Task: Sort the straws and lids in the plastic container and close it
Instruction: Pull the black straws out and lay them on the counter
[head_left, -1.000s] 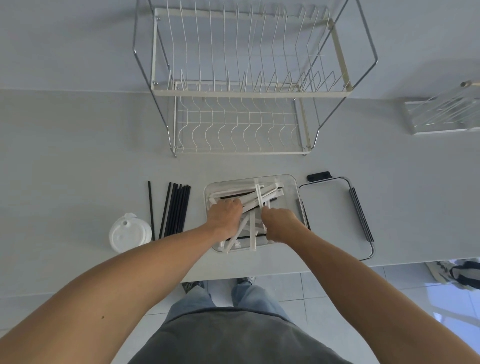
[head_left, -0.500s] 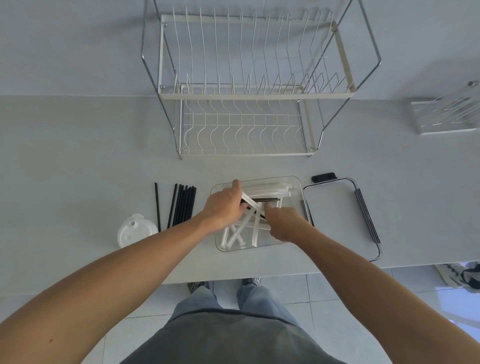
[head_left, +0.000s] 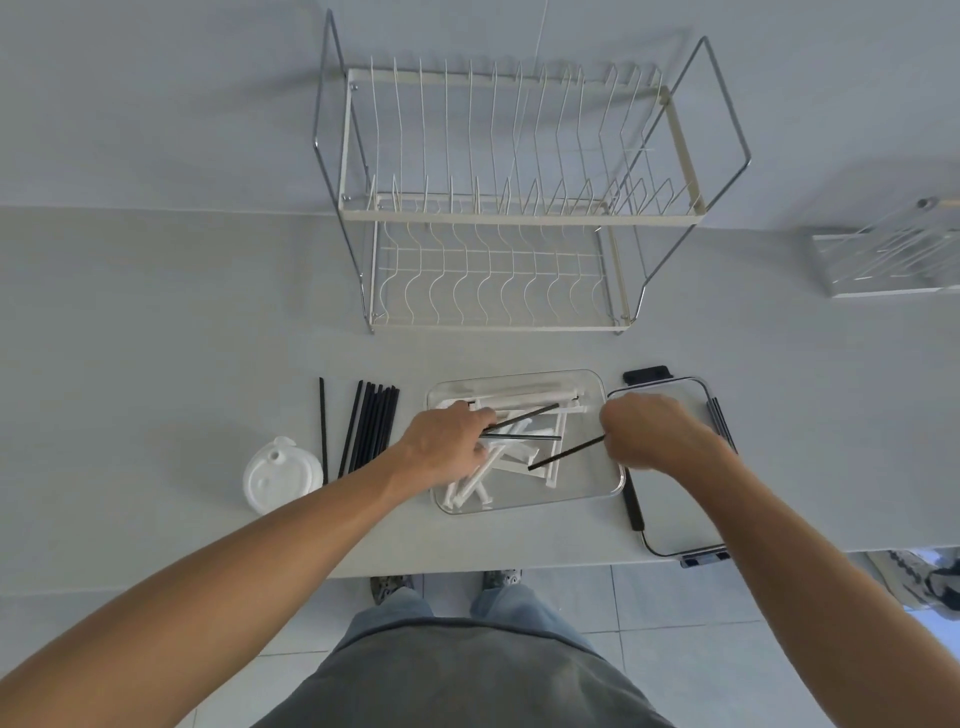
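A clear plastic container (head_left: 597, 496) sits at the counter's front, with several white straws (head_left: 524, 402) jumbled inside. My left hand (head_left: 447, 441) hovers over its left side and pinches two black straws (head_left: 524, 427) that stick out to the right. My right hand (head_left: 649, 431) is over its right edge, gripping one black straw (head_left: 563, 453) that slants down to the left. A row of black straws (head_left: 371, 426) lies on the counter left of the container. A white cup lid (head_left: 280, 475) rests further left. The container's lid (head_left: 680, 525) with black clips lies to the right, partly under my right hand.
A two-tier wire dish rack (head_left: 514, 208) stands behind the container against the wall. A smaller rack (head_left: 888, 260) sits at the far right. The counter's front edge runs just below the container, with tiled floor and shoes beneath.
Both hands rose out of the pile of white straws, each now holding black straws pulled from the container. My right hand moved right, over the container's edge and lid.
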